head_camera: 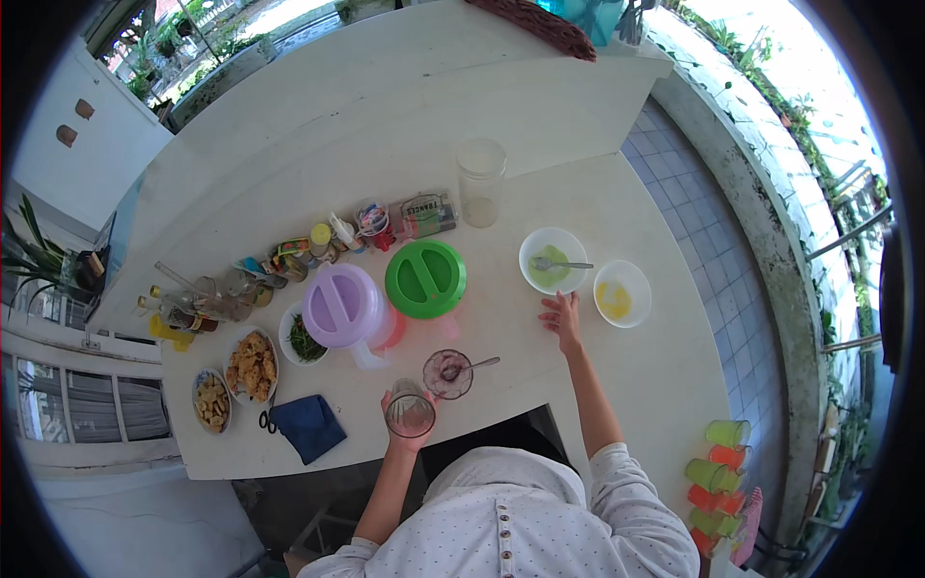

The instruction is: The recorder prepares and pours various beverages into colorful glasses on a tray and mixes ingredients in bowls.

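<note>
My left hand [406,439] is wrapped around a clear drinking glass [410,412] close to the table's front edge. No drink can be made out inside it. My right hand [564,321] has its fingers spread and holds nothing. It is just below a white bowl [535,278] with green contents and a metal spoon [571,265]; whether a fingertip touches the rim I cannot tell. Right of that bowl is another white bowl [636,314] with a little yellow liquid. A small glass bowl [437,390] of pinkish contents, with a spoon [483,363] in it, sits beside the glass.
Purple-lidded [343,307] and green-lidded [425,278] pitchers stand mid-table. A tall clear container [480,184] is behind. Leftward are a bowl of greens [307,339], plates of fried food [251,365], a blue cloth [309,428], scissors [268,420] and bottles [191,303]. Colored cups [715,473] are far right.
</note>
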A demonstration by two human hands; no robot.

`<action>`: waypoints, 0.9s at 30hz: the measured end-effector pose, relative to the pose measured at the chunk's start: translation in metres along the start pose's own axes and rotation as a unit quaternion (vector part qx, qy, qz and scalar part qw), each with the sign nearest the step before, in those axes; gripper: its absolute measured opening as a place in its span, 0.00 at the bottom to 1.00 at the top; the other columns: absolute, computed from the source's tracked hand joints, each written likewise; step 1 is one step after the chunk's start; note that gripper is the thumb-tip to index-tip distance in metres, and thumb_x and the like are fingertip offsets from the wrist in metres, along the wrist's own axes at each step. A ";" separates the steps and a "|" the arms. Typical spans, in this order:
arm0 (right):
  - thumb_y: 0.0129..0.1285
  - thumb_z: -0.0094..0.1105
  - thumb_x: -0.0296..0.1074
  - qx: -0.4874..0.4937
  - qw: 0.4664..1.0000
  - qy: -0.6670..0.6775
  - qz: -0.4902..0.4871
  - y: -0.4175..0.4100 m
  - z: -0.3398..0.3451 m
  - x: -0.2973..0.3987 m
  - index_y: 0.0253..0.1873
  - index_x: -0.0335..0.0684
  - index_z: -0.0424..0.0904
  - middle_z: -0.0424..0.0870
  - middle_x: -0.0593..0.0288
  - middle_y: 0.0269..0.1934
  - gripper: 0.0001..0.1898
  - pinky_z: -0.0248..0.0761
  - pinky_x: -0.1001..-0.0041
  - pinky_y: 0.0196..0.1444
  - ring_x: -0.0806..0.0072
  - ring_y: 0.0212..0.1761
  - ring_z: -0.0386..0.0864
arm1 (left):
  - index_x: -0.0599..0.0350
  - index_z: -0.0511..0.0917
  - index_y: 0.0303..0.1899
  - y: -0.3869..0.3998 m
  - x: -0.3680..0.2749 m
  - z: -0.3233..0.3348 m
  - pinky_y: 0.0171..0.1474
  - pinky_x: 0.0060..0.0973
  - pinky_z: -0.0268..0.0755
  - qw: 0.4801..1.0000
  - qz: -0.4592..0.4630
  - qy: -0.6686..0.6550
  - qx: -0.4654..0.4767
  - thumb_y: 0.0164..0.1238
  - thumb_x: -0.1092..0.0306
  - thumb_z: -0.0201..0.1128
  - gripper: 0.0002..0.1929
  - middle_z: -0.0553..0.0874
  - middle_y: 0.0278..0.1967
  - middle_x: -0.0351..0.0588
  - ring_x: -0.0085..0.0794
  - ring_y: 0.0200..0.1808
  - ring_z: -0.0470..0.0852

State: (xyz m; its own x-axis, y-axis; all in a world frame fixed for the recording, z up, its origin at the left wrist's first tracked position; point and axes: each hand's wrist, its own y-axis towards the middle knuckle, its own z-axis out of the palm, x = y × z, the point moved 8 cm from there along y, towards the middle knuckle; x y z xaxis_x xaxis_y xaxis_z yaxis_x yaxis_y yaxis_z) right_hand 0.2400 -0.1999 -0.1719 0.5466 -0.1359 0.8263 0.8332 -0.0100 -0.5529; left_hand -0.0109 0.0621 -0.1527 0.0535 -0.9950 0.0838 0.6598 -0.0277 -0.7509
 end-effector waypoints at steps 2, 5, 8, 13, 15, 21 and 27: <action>0.60 0.47 0.54 0.011 1.000 0.024 -0.003 -0.002 -0.003 -0.002 0.67 0.54 0.39 0.76 0.56 0.43 0.35 0.67 0.77 0.28 0.76 0.28 0.76 | 0.67 0.56 0.57 0.005 0.000 0.004 0.43 0.29 0.74 0.999 0.007 0.045 0.013 0.41 0.45 0.67 0.46 0.63 0.56 0.66 0.33 0.41 0.79; 0.60 0.46 0.55 0.017 1.000 -0.003 0.002 -0.007 -0.011 -0.001 0.67 0.54 0.39 0.76 0.56 0.43 0.36 0.68 0.76 0.30 0.76 0.28 0.76 | 0.61 0.69 0.44 0.011 0.011 0.007 0.55 0.37 0.68 0.998 -0.063 -0.005 0.011 0.46 0.44 0.63 0.31 0.76 0.39 0.54 0.39 0.39 0.78; 0.60 0.45 0.56 0.013 0.999 -0.030 0.011 -0.008 -0.022 0.001 0.68 0.53 0.38 0.76 0.56 0.43 0.37 0.67 0.76 0.29 0.76 0.27 0.76 | 0.60 0.69 0.45 0.012 0.026 0.019 0.50 0.36 0.72 0.992 -0.118 -0.020 0.029 0.46 0.45 0.63 0.31 0.75 0.44 0.54 0.40 0.41 0.77; 0.61 0.43 0.57 0.012 0.998 -0.055 0.003 0.005 -0.028 0.011 0.68 0.54 0.39 0.76 0.56 0.42 0.35 0.67 0.76 0.28 0.76 0.25 0.76 | 0.57 0.70 0.46 0.019 0.024 0.021 0.45 0.36 0.74 0.998 -0.040 0.047 0.021 0.49 0.43 0.60 0.29 0.74 0.45 0.53 0.42 0.43 0.76; 0.61 0.43 0.57 0.013 0.998 -0.058 -0.010 0.015 -0.026 0.014 0.68 0.54 0.39 0.76 0.56 0.42 0.35 0.66 0.76 0.27 0.76 0.25 0.75 | 0.56 0.71 0.45 0.019 0.024 0.024 0.45 0.37 0.74 0.997 -0.034 0.067 0.030 0.50 0.43 0.59 0.28 0.75 0.44 0.52 0.42 0.43 0.76; 0.63 0.41 0.54 0.044 0.996 -0.070 -0.039 0.030 -0.011 0.018 0.60 0.49 0.51 0.74 0.56 0.40 0.26 0.66 0.77 0.26 0.76 0.23 0.77 | 0.56 0.72 0.44 0.026 0.023 0.022 0.45 0.37 0.74 0.991 -0.055 0.106 0.052 0.48 0.42 0.60 0.28 0.77 0.41 0.52 0.41 0.43 0.76; 0.63 0.40 0.43 0.047 0.995 -0.054 -0.064 0.029 -0.015 0.014 0.58 0.44 0.53 0.75 0.57 0.36 0.20 0.66 0.78 0.24 0.75 0.22 0.77 | 0.56 0.72 0.44 0.034 0.036 0.036 0.45 0.37 0.74 0.987 -0.083 0.114 0.075 0.52 0.41 0.55 0.28 0.78 0.41 0.54 0.43 0.43 0.77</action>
State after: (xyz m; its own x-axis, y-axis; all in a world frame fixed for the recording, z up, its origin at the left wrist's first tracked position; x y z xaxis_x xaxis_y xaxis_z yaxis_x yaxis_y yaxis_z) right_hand 0.2709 -0.2175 -0.1781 0.4380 -0.0320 0.8984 0.8975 0.0722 -0.4350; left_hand 0.0408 0.0285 -0.1514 -0.2244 -0.9739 0.0352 0.7498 -0.1956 -0.6321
